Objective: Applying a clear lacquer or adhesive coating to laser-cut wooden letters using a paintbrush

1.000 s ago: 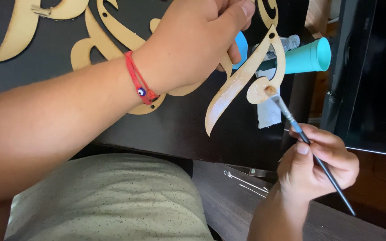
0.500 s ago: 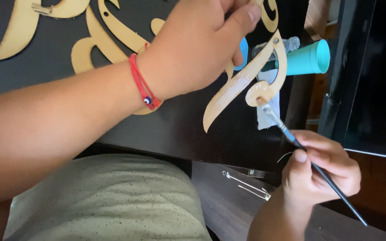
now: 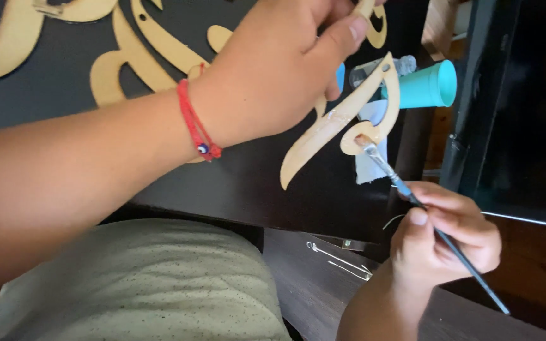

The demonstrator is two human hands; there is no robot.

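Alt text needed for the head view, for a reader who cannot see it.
The left hand holds up a curved wooden cutout while the right hand touches a thin paintbrush to its lower curl. More cutouts lie on the dark table.

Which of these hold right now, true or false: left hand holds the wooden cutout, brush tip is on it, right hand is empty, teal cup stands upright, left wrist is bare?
1. The left hand holds the wooden cutout. True.
2. The paintbrush tip touches the cutout's lower curl. True.
3. The right hand is empty. False: its fingers grip the paintbrush.
4. The teal cup stands upright. False: it lies on its side.
5. The left wrist is bare. False: it wears a red cord bracelet.
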